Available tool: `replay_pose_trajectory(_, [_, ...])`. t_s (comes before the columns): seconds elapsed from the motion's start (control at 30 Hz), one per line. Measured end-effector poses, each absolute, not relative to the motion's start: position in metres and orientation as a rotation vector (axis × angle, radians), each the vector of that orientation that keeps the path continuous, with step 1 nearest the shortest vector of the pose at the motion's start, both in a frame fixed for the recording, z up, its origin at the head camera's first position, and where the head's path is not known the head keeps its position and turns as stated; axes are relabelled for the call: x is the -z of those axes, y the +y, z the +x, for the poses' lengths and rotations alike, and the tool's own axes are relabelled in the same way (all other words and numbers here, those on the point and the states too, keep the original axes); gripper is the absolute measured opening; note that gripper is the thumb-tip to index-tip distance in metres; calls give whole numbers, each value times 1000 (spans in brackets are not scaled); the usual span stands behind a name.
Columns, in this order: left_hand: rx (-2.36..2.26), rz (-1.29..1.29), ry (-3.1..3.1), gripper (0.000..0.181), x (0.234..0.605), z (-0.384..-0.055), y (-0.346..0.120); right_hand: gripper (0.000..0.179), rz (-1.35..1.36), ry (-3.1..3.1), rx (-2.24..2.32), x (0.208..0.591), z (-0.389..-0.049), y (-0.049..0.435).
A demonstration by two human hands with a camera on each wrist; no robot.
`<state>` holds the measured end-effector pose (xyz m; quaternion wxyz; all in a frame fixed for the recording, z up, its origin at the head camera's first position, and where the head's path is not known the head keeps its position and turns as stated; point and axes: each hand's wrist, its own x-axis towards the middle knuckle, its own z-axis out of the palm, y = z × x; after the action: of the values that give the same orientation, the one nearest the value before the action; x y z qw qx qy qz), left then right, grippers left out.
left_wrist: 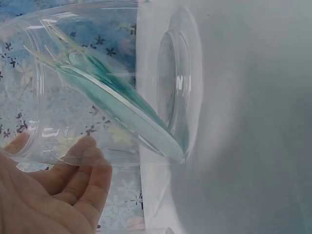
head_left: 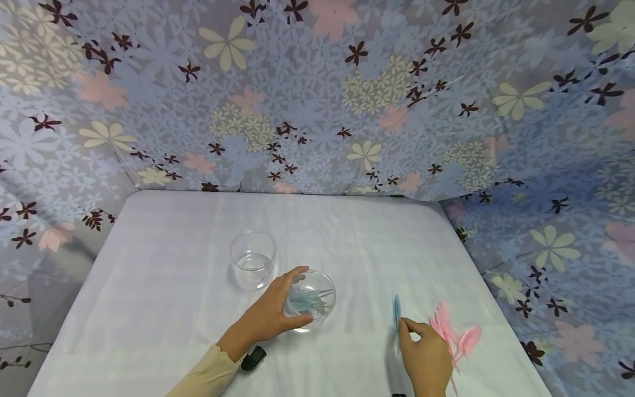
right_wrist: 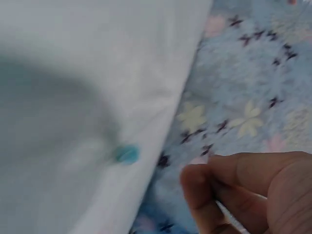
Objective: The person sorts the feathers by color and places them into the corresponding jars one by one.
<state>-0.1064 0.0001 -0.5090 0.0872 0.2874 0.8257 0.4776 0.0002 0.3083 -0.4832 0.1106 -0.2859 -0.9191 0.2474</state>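
My left hand [head_left: 270, 309] holds a clear cup [head_left: 327, 281] by its side, thumb and fingers spread round it. Inside lean several teal feathers [left_wrist: 117, 107], their pale quills toward the cup's mouth. At the right, my right hand [head_left: 424, 353] has thumb and forefinger together, the tips close by a light blue feather [head_left: 397, 309]. In the right wrist view this blue feather [right_wrist: 127, 153] shows as a blurred spot over the white cloth, apart from the fingers [right_wrist: 197, 180]. I cannot tell whether they pinch it. Pink feathers [head_left: 468, 341] lie just right of this hand.
Behind the left hand stands a second clear cup [head_left: 253, 256]. The table has a white cloth [head_left: 163, 286] over it. Flower-printed curtain [head_left: 307, 110] hangs along the back and down the right side. A small black wrist camera [head_left: 254, 358] sits at the left wrist.
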Motion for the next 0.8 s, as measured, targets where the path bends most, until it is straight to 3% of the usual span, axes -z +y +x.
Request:
replay_pose_trajectory(0.37, [-1418,827,2435,92,511,-108,-1,35,-1109,-2832,-632,504,12,323])
replay_pose_trajectory(0.8, [-1415,827,2445,91,511,-107,1,39,-1074,-2892,-664,507,18,323])
